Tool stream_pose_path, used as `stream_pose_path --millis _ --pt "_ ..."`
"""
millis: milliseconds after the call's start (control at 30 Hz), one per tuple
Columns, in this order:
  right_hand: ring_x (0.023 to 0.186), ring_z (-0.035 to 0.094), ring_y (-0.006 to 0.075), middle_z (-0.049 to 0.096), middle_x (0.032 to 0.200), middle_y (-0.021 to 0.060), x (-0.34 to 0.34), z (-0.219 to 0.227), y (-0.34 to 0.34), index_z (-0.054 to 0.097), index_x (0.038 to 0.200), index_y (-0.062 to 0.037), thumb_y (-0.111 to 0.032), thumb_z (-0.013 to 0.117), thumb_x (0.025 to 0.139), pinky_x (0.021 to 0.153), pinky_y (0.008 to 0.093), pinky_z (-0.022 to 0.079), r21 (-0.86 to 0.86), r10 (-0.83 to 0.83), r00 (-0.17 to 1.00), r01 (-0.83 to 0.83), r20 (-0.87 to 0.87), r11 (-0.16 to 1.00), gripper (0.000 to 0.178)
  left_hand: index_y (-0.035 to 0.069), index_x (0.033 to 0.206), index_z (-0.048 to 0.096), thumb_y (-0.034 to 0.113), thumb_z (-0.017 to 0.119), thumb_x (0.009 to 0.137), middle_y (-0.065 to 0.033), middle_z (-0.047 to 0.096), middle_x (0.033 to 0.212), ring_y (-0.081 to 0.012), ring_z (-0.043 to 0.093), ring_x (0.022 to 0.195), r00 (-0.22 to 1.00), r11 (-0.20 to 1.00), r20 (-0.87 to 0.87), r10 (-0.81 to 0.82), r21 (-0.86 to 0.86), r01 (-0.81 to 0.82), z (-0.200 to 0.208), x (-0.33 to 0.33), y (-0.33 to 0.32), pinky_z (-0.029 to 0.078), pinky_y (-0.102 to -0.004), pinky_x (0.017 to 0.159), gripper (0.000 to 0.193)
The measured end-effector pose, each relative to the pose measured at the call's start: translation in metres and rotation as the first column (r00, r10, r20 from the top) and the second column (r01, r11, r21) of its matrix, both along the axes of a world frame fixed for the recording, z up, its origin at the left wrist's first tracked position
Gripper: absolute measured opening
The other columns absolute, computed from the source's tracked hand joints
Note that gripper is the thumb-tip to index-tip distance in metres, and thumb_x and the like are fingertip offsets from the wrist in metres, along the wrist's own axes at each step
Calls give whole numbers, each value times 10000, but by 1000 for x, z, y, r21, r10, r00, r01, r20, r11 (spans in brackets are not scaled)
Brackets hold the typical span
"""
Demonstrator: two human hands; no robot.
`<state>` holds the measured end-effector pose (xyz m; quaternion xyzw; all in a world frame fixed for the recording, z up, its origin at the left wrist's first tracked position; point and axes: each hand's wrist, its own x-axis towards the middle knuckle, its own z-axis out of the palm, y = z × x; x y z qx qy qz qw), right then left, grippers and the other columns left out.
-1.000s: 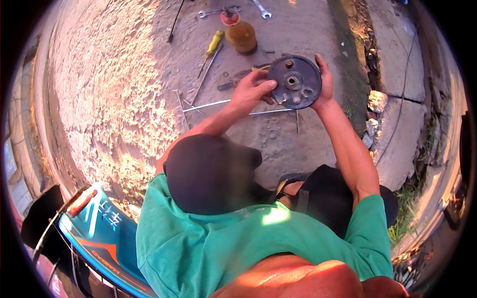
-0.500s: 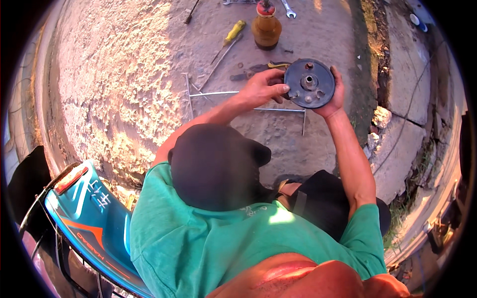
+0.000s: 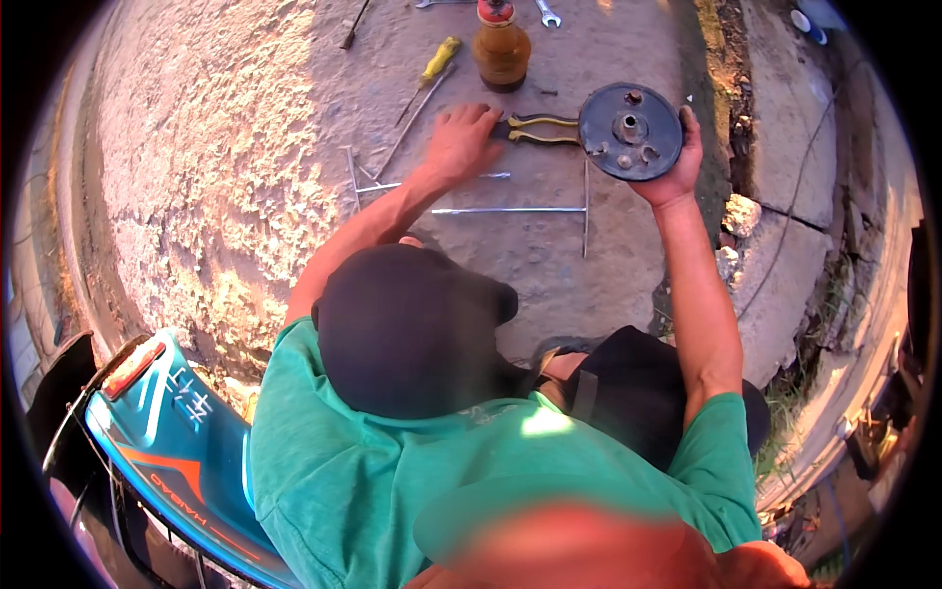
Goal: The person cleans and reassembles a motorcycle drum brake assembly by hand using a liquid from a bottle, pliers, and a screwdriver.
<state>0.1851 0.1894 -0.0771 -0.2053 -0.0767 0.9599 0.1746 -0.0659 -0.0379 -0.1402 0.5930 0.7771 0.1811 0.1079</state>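
Black round metal plate with a raised hub (image 3: 628, 143) sits in the right hand (image 3: 677, 177), fingers curled behind its rim. Palm down, the left hand (image 3: 459, 143) covers the nose of yellow-handled steel pliers (image 3: 540, 120); its grasp cannot be told. Beyond stands a brown red-capped bottle (image 3: 500, 61). A silver open-ended spanner (image 3: 549, 14) is cut off above.
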Motion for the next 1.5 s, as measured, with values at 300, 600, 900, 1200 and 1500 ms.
stream_pose_path --millis 300,600,900,1200,1500 --pt "1328 577 384 625 1443 163 -4 0 -26 605 1420 -34 -557 466 1003 1156 569 414 -47 -121 993 121 -13 992 683 47 1136 725 191 782 789 -143 647 1064 -343 660 1011 948 989 317 -8 -136 54 28 -11 3 540 -434 883 380" --pt "1269 622 388 645 1401 191 3 -8 -13 628 1376 -15 -529 452 1018 1117 562 471 -54 -57 994 53 -90 997 650 56 1121 711 170 823 804 -117 615 1046 -281 668 972 854 984 500 -143 -23 179 95 11 -1 557 -391 879 354" --pt "1269 624 390 656 1381 196 2 7 -17 626 1371 -6 -538 440 1027 1116 562 470 -54 -49 999 48 -14 997 661 50 1297 595 223 794 847 -137 652 1270 -280 634 1204 725 988 688 -14 -100 114 31 42 4 487 -383 1048 521" --pt "1261 628 380 662 1376 188 10 -13 -8 619 1379 -7 -517 432 1045 1117 557 467 -97 -58 992 47 -114 994 638 28 1387 590 316 565 1041 -149 690 1241 -266 689 1019 -127 963 955 267 -271 -13 -8 28 1 541 -390 908 451" --pt "1221 655 367 681 1350 177 6 -8 -11 641 1355 -21 -533 396 1044 1076 548 502 -86 -21 990 10 -138 996 647 137 1559 377 209 671 902 -115 633 1227 -195 626 1055 124 951 952 280 -293 100 36 29 -24 535 -371 868 724"
